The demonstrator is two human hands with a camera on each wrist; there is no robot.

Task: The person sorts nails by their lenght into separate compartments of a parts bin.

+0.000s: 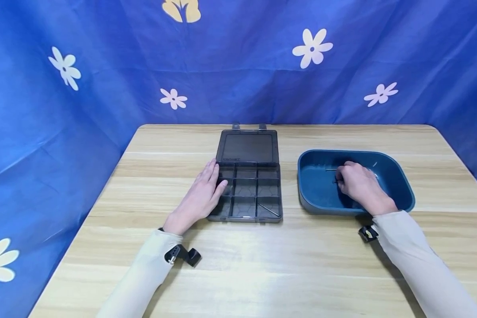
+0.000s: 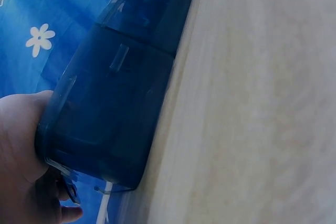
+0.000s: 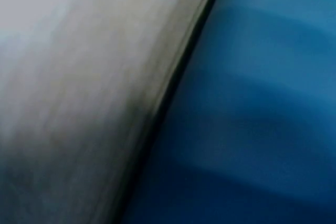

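Observation:
A dark see-through compartment box point(image 1: 244, 187) lies on the table with its lid point(image 1: 247, 145) folded back. My left hand point(image 1: 200, 192) rests along the box's left side, fingers straight and thumb over the near compartments. The left wrist view has that hand point(image 2: 21, 140) against the box's smoky wall point(image 2: 105, 108). A thin metal screw point(image 1: 269, 210) lies in the front right compartment. Inside the blue bin point(image 1: 314, 194), my right hand point(image 1: 357, 183) reaches down with bent fingers beside a thin metal screw point(image 1: 331, 169). I cannot tell whether its fingertips pinch anything.
Another small shiny piece point(image 1: 375, 164) lies near the bin's back right. The right wrist view is blurred, filled by the table and the bin's blue wall point(image 3: 252, 103). Behind the wooden table point(image 1: 238, 274) hangs a blue flowered cloth point(image 1: 238, 66).

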